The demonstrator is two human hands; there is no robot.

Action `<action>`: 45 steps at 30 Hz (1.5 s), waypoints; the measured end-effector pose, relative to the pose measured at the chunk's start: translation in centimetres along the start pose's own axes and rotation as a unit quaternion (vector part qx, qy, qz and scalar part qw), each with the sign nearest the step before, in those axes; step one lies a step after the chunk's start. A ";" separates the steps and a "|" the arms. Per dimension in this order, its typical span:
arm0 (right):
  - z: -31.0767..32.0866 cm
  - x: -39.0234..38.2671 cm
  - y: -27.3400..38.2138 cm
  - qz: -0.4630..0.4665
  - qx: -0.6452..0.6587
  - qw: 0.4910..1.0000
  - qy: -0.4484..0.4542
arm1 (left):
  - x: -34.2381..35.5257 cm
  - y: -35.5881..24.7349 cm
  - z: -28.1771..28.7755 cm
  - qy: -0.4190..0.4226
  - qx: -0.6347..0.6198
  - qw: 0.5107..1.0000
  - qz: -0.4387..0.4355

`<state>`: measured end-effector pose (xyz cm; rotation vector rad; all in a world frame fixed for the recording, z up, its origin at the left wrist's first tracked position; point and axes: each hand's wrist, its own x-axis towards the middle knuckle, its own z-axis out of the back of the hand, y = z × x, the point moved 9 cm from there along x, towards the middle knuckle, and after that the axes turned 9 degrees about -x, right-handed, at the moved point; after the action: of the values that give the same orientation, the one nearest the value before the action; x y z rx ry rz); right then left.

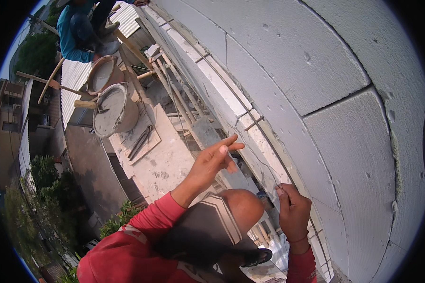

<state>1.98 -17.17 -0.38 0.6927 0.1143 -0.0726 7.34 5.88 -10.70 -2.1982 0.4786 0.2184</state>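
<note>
Pinching a thin wire (269,166) between thumb and curled fingers, the right hand (293,210) has its grip closed, right of centre in the lower half of the frame. The left hand (213,160), near the centre, has its grip loosely open — forefinger stretched out, other fingers partly bent; whether its fingertips touch the wire, I cannot tell. The wire slants from mid-frame down to the right hand, near a long dark rod (256,122) along the pale block wall (344,151).

Red sleeves (160,214); dark shorts (193,221) with white stripes (227,221); dark wire (269,166); pale grey wall blocks (349,146); grey mortar (112,106); far left, teal shirt (70,28).
</note>
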 end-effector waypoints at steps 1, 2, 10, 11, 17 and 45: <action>-0.3 0.4 1.0 0.037 -0.015 0.999 -0.006 | 0.3 -0.4 -1.1 -0.032 -0.023 0.999 0.019; -0.3 0.6 1.8 0.073 -0.038 0.996 -0.018 | 0.9 -1.1 -2.2 -0.043 -0.062 0.997 0.019; -1.0 -0.5 2.3 0.096 -0.158 0.982 0.046 | 4.5 -4.5 -1.4 -0.151 -0.099 0.978 -0.105; -1.1 -0.8 1.5 0.033 -0.100 0.990 0.090 | 5.2 -4.7 -0.8 -0.161 -0.098 0.976 -0.106; 0.9 -8.1 -1.3 -0.340 0.338 0.847 0.229 | 8.6 -5.1 6.5 -0.282 -0.151 0.947 -0.035; 6.6 -18.9 -4.4 -0.090 -0.272 0.953 0.096 | 15.6 -3.8 3.5 -0.256 -0.257 0.932 -0.004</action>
<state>-16.72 -24.21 4.34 0.1338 0.3705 -0.1430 23.15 6.71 -15.12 -2.5086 0.1210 0.9790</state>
